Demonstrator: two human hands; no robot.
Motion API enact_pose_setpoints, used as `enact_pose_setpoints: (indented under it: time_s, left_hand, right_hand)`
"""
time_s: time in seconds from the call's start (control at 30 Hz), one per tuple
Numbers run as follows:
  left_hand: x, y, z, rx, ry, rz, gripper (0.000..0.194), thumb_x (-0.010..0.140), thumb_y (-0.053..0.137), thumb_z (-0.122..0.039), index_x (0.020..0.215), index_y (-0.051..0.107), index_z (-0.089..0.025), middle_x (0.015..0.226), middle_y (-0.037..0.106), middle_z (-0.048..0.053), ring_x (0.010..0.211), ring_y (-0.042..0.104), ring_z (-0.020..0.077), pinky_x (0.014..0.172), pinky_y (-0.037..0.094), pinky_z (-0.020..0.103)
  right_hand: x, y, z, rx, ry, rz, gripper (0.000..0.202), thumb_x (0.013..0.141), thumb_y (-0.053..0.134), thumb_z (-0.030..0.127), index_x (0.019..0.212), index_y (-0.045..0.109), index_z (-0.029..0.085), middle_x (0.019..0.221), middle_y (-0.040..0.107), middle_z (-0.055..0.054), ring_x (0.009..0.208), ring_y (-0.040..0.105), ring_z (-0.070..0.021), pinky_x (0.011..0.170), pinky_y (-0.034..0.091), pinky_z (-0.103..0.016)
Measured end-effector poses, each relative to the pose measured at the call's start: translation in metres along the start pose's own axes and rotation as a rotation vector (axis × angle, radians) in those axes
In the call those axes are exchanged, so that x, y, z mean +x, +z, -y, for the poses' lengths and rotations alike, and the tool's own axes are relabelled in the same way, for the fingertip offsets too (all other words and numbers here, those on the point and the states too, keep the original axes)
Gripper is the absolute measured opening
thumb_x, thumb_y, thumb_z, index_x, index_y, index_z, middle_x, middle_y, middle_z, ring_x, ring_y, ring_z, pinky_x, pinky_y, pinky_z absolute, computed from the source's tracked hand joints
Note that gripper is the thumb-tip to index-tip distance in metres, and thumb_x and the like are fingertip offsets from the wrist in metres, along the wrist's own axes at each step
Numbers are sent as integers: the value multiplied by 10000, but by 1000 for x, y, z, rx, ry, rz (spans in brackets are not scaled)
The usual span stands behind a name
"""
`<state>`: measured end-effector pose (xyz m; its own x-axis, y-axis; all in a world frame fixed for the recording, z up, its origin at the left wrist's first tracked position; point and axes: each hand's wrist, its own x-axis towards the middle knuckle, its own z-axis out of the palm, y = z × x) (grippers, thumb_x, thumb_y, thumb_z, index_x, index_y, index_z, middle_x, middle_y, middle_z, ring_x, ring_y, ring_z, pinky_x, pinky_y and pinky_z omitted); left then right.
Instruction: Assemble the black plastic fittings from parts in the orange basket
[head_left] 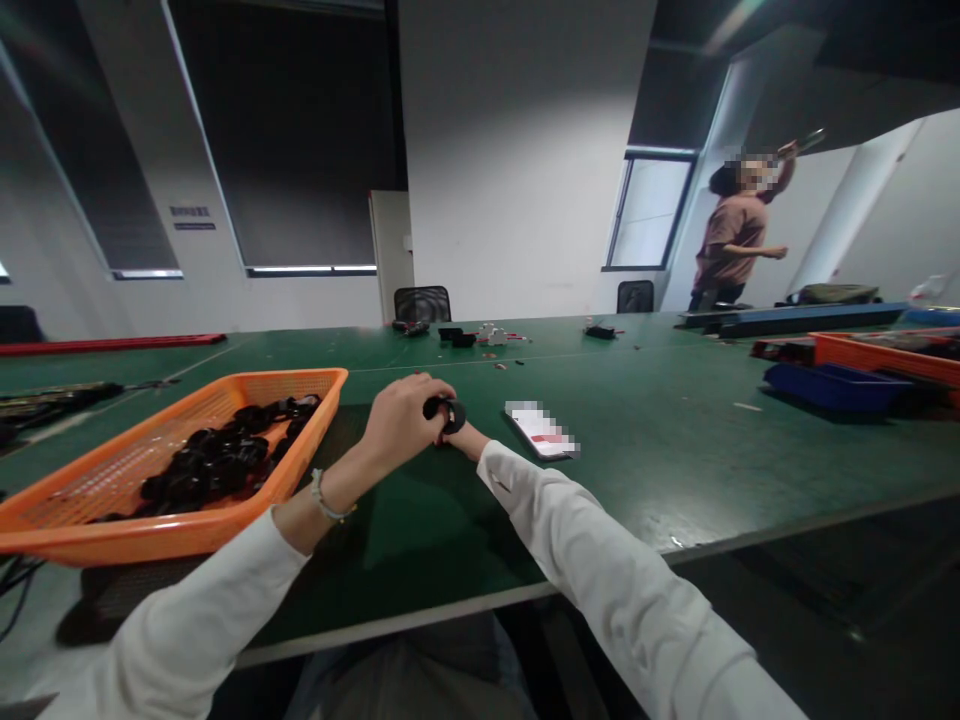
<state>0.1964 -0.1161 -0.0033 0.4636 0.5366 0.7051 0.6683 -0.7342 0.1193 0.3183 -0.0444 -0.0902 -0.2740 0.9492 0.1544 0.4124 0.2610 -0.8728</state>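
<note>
Over the green table (pixel 420 540), my two hands meet in front of me at a small black round part (pixel 454 417). My left hand (pixel 409 415) has its fingers curled around it from the left and above. My right hand (pixel 465 438) closes on the same part from the right; its fingertips are mostly hidden behind the part and the left hand. Left of my hands stands an orange plastic basket (pixel 315 440) with a heap of glossy black parts (pixel 217 455) inside. A phone (pixel 541 430) with a lit screen lies just right of my hands.
Small black and white parts (pixel 491 335) lie toward the far table edge. At right are a blue tray (pixel 832 385) and another orange basket (pixel 885 350). Dark cables (pixel 60 400) lie at far left. A person (pixel 735 240) stands beyond the table with one arm raised.
</note>
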Motion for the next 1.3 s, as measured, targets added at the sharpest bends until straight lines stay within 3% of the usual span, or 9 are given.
enact_pose_setpoints:
  time_s: [0.07,0.13,0.2,0.27,0.43,0.7,0.93,1.17,1.3]
  left_hand:
    - [-8,21,26,-52,-163,52,216,654,489,-143,796,644,-190,780,647,25,743,587,168,701,447,280]
    - [-16,36,51,-145,-297,136,212,642,488,-138,772,650,-179,745,659,20,727,597,164,706,450,270]
    - [-24,47,69,-206,-437,165,200,641,490,-152,758,651,-176,731,668,15,728,604,169,704,456,266]
    - [-30,53,77,-228,-522,170,191,630,498,-153,741,650,-179,733,672,15,731,606,175,710,459,270]
    - [-36,63,72,-297,-503,159,193,653,485,-168,792,617,-187,785,650,19,779,592,177,757,450,282]
    - [-36,76,82,-402,-634,72,328,555,469,-70,868,478,-166,947,487,45,987,495,178,919,368,306]
    - [-38,76,83,-470,-590,181,326,532,501,-61,828,436,-183,847,523,0,876,531,169,808,425,299]
    - [-37,68,81,-214,-600,152,189,596,594,-220,766,525,-175,838,587,53,860,553,210,780,422,306]
    - [-35,66,85,-96,-708,144,228,727,477,-338,809,566,-145,896,600,117,886,562,228,780,421,310]
  right_hand:
    - [-1,-4,2,112,69,46,414,878,183,347,812,532,135,583,544,-17,400,372,-58,380,261,-165]
    - [-5,-8,5,363,159,217,508,874,88,451,870,501,155,597,555,-15,364,329,-51,333,177,-150]
    - [-9,-9,10,504,200,330,492,870,110,480,904,484,163,600,563,-11,372,358,-47,323,160,-132]
    - [-12,-8,13,508,213,329,356,875,246,424,891,484,159,590,564,2,402,407,-39,330,177,-112]
    - [-16,-2,15,353,186,236,94,793,503,249,852,513,177,627,586,33,498,509,-43,369,259,-103]
    - [-11,-2,11,512,247,132,117,819,462,254,751,503,168,610,569,34,502,533,-47,410,327,-121]
    - [-11,-3,12,614,272,56,121,819,453,237,755,524,162,584,541,41,469,506,-49,426,351,-140]
    - [-9,-3,7,576,237,152,191,830,444,247,711,548,139,586,590,2,481,509,-52,428,357,-132]
    - [-9,-4,8,593,268,141,234,844,425,257,700,557,130,583,592,-8,485,516,-53,432,376,-127]
